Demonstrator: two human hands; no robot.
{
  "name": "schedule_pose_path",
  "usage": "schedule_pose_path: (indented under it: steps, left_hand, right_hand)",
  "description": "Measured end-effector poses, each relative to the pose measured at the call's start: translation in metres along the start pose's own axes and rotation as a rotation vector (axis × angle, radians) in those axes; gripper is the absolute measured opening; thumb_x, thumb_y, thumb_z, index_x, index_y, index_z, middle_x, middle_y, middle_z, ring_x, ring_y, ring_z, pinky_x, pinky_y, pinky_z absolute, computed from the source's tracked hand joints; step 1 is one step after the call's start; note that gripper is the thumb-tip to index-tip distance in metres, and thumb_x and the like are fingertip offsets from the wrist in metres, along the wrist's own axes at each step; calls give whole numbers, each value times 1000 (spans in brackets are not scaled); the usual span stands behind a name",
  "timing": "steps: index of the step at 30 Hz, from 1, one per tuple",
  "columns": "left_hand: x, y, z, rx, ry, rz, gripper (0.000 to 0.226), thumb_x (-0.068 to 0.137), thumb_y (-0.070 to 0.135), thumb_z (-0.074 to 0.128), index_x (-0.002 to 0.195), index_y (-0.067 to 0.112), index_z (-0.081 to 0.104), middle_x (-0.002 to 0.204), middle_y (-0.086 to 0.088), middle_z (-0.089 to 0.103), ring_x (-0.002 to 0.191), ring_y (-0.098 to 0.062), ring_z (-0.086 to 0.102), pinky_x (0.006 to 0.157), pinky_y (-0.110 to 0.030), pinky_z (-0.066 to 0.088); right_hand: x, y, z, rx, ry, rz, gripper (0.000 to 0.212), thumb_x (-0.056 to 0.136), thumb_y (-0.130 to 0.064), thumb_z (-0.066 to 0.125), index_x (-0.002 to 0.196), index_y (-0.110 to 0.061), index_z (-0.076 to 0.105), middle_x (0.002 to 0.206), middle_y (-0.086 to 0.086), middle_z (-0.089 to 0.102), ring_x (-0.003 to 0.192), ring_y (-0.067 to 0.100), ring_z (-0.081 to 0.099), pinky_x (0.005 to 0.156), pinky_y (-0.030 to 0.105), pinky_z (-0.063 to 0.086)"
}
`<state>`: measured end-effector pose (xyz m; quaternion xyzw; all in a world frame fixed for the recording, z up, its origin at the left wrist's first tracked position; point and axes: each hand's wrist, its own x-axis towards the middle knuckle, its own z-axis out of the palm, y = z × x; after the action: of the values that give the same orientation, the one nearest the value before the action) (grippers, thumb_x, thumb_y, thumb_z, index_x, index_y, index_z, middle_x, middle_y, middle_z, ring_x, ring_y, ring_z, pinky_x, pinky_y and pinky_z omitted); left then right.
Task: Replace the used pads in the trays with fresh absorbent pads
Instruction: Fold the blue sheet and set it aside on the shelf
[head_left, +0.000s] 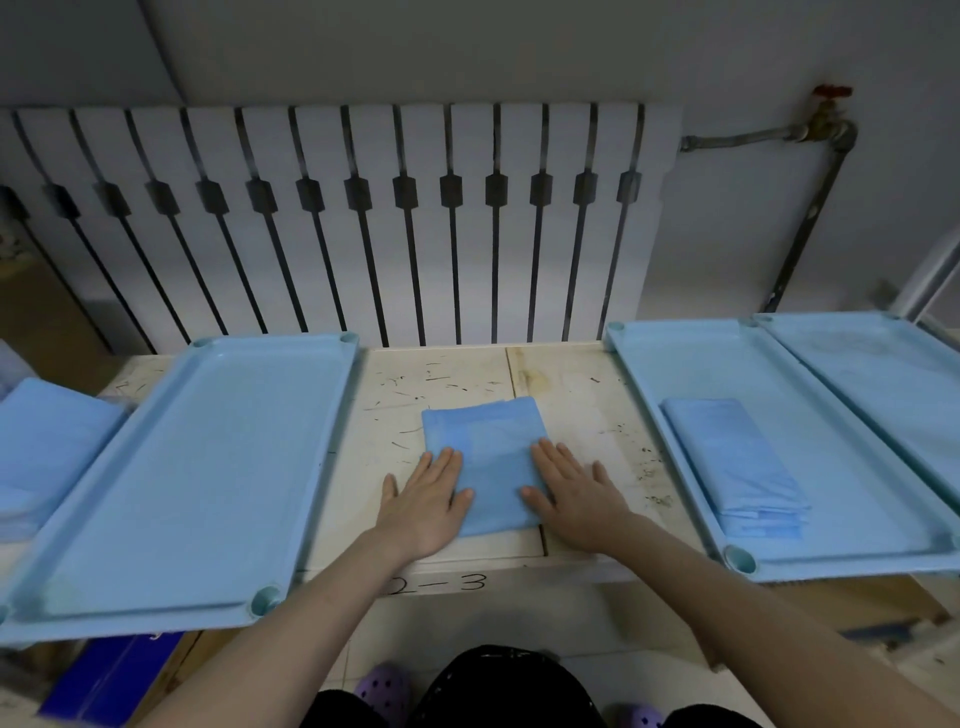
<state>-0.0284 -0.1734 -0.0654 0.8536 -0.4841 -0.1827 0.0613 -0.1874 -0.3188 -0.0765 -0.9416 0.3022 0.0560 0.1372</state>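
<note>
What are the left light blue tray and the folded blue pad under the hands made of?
Left light blue tray: probably moulded plastic, smooth with faint sheen, rounded corner sockets. Folded blue pad: looks like thin soft nonwoven sheet, matte, lightly creased; uncertain.

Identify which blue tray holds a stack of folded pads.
The inner right tray, just beside the right hand: a stack of folded pads lies in it. The left tray and the far-right tray show none.

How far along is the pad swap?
Done: left tray seems already lined, though that is hard to tell. In hand: left hand and right hand press flat on a folded pad on the table. Left: spreading it in a tray; a stack of folded pads lies in the right tray.
</note>
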Motion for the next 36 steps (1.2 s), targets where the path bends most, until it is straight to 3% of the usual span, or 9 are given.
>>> schedule_pose_path:
  steps: [4,8,12,17,23,27,29,32,36]
  left_hand:
    - [-5,-12,-8,12,71,-82,56,100,32,26,150,14,11,159,0,6,147,-20,5,113,-52,14]
    - [-13,-7,-11,-40,384,76,53,86,20,40,138,11,40,146,-6,36,139,-24,30,106,-40,30]
    - [-20,-1,-3,-13,179,182,50,96,42,38,142,24,39,152,4,32,142,-12,26,112,-35,23]
    - [-25,-4,-2,-47,72,133,68,90,53,50,148,28,26,158,8,15,146,-8,9,117,-43,11]
    - [-29,-7,-9,-75,91,149,76,77,52,65,143,29,35,150,11,31,139,-9,30,114,-36,25]
    - [-30,-14,-13,-449,250,87,30,72,22,69,98,34,61,99,8,67,96,-18,63,82,-26,48]
    - [-29,-12,-15,-628,288,37,24,76,13,70,84,34,60,91,2,70,91,-21,66,82,-31,51]
    - [-25,-8,-12,-706,282,10,22,84,6,65,95,25,62,99,-1,71,96,-21,66,90,-36,50]
    - [-17,-5,-10,-724,340,-40,14,88,10,61,100,18,61,96,-11,70,91,-29,64,81,-36,48]
  right_hand:
    - [-7,14,-7,-49,-9,48,69,98,-53,18,152,-12,1,160,3,-4,147,19,-5,117,51,3]
    - [-18,20,-21,29,186,-139,54,89,-22,45,141,-16,32,150,1,31,137,21,32,112,40,25]
    - [-25,16,-23,-108,158,-382,54,71,-26,52,125,-19,53,124,-2,55,100,21,58,86,30,44]
    - [-25,15,-21,-217,306,-416,23,75,-26,46,90,-16,60,85,1,61,56,22,58,45,27,40]
    - [-24,4,-36,111,230,-208,16,94,-18,40,98,-18,55,85,-4,57,74,17,53,66,31,40]
    - [-26,0,-43,534,168,-137,21,95,-10,37,81,-23,46,76,-8,49,67,8,43,63,25,35]
    - [-27,-2,-45,769,190,-92,21,97,-11,38,82,-20,49,82,-5,50,76,9,44,67,23,34]
    - [-30,-2,-39,1023,81,-69,15,96,-27,53,109,-21,54,104,-8,58,98,7,54,78,19,42]
    - [-23,-3,-27,843,148,-1,36,92,-27,60,125,-16,54,114,-5,62,108,14,59,89,26,48]
